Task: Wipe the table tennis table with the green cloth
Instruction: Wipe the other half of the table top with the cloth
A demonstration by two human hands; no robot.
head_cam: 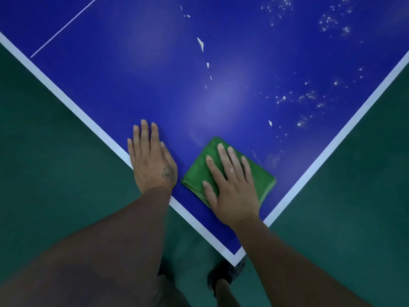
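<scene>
Two hands, one cloth, one table corner.

- Table tennis table [155,74]: blue top, seen from its near corner, with a white border line [66,96] on both edges. It stands over a dark green floor [33,173], and a shoe [223,275] shows below the corner.
- Green cloth [197,171]: folded to a thick pad. It lies flat on the blue top just inside the corner, near the right-hand edge.
- Right hand [230,185]: palm down on the cloth, fingers straight and slightly fanned. It presses rather than grips.
- Left hand [152,158]: flat on the bare top at the left border, fingers straight and close together. It holds nothing and looks to be bracing.
- Soiling: a trail of white flecks [201,44] up the middle and fine droplets [309,96] to the right, all well beyond the cloth and not yet wiped.

Hazards, as judged: the pad is held only by pressure, so it may slip from under the palm or unfold on a long stroke. A stroke drawn toward the corner could carry it off the edge. The droplets may smear rather than lift.
</scene>
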